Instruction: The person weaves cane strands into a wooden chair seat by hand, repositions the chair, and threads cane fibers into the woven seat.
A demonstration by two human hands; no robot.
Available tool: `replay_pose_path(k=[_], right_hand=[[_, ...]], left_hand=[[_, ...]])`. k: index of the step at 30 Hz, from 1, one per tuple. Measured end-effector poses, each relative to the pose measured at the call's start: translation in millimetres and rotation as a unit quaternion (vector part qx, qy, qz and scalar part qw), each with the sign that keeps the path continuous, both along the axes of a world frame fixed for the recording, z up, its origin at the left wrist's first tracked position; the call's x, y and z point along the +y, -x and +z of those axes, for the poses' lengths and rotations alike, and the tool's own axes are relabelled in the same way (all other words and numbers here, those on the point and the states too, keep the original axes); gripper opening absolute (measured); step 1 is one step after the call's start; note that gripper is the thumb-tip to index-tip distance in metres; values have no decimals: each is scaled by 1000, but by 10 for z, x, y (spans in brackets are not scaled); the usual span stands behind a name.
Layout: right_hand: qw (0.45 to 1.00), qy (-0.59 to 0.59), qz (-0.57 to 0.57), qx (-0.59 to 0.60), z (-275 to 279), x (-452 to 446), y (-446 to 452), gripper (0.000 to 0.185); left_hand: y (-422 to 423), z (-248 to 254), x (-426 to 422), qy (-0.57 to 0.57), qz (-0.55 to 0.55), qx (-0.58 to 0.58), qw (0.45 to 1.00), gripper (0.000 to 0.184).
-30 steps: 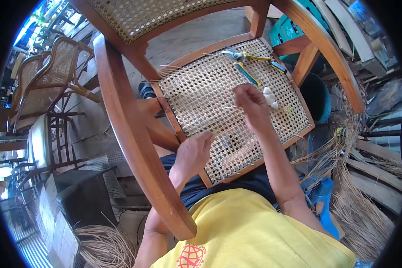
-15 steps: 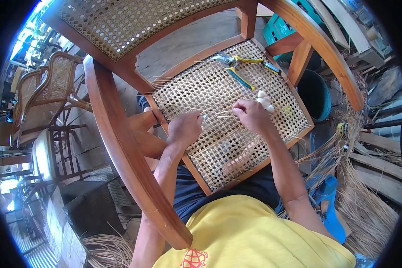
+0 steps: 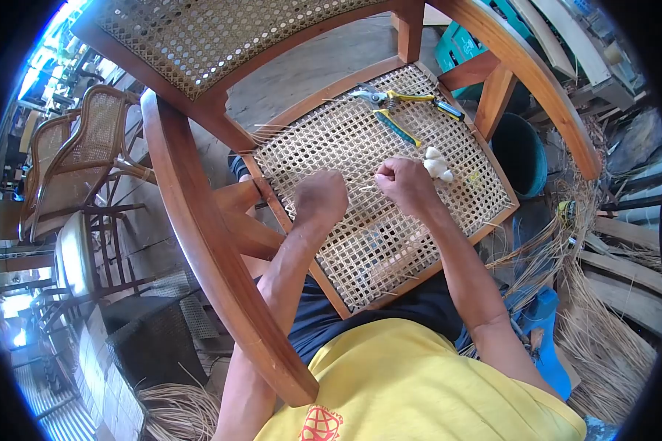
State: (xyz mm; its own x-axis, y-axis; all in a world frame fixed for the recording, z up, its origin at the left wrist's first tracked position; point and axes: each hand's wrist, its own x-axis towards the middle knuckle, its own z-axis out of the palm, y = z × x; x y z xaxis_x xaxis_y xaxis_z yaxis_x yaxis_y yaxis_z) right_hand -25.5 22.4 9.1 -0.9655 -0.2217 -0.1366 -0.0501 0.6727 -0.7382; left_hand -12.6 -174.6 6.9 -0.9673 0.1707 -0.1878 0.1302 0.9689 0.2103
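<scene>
A wooden armchair's woven cane seat lies in front of me, with both hands over its middle. My left hand is closed in a fist, slightly blurred; whatever its fingers hold is hidden. To its right, my right hand is closed in a pinch, seemingly on the end of a thin cane strand in the weave. White rounded lumps sit on the seat just beyond my right hand. Farther back on it are pruning shears with yellow and green handles, and a blue-and-black handled tool.
The chair's curved armrests flank my arms, and its cane backrest rises at the far side. Bundles of loose cane lie on the right near a dark bucket. Other chairs stand on the left.
My left hand has moved slightly up and right, turning so its fingertips no longer show. My right hand has shifted a little left and up. The shears and white lumps stay in place.
</scene>
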Motion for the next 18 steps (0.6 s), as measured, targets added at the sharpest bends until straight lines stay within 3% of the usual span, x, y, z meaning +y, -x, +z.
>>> replay_pose_path(k=[4, 7, 10, 13, 15, 16, 18], right_hand=[[996, -48, 46, -52, -62, -78, 87, 16], [992, -95, 75, -40, -83, -260, 66, 18], [983, -142, 55, -100, 176, -413, -14, 20], [978, -183, 72, -61, 63, -442, -51, 17], [977, -196, 76, -33, -5, -454, -35, 14], [974, -214, 77, -21, -46, -460, -28, 12], [970, -231, 80, -11, -91, -450, -2, 10]], left_hand=[[-164, 10, 1, -38, 50, -16, 998, 23], [-158, -186, -136, -139, 71, 14, 988, 28], [-109, -113, -155, -180, 73, -52, 980, 36], [-172, -8, -134, -184, 150, -107, 965, 32], [-265, -5, -131, -109, 197, 33, 974, 47], [-345, 125, -154, -108, 199, 32, 974, 47], [-479, 476, -244, -142, 246, 203, 937, 38]])
